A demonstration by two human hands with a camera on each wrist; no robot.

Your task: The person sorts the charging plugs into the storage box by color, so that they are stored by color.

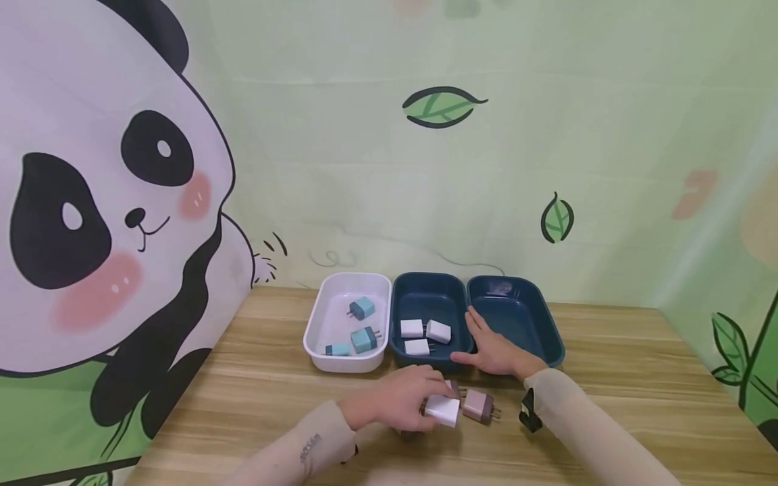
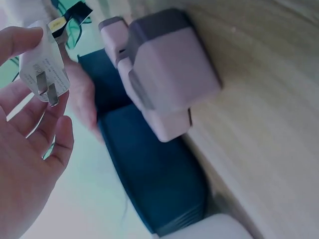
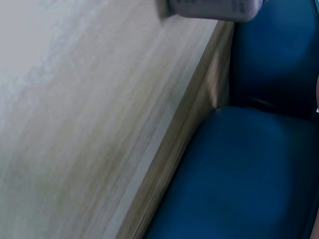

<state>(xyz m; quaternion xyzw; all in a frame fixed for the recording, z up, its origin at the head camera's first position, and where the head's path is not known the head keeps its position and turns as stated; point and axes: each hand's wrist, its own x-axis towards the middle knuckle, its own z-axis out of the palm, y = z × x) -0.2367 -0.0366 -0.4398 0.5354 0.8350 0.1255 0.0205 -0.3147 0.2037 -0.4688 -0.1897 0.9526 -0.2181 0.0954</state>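
Note:
My left hand (image 1: 395,399) pinches a white charger plug (image 1: 442,410) between thumb and fingers, just above the table. In the left wrist view the two metal prongs of this white charger plug (image 2: 46,64) point away from the thumb. Pink charger plugs with darker ends (image 1: 477,406) lie on the table beside and partly behind that hand. My right hand (image 1: 497,353) has its fingers extended over the adjoining rims of the middle navy tray (image 1: 431,282) and the right navy tray (image 1: 541,304). Three white charger plugs (image 1: 439,331) lie in the middle tray.
A white tray (image 1: 311,337) stands at the left of the row, with three teal charger plugs (image 1: 365,339) inside. The trays stand on a wooden table (image 1: 255,405), near a printed cloth backdrop (image 1: 340,169).

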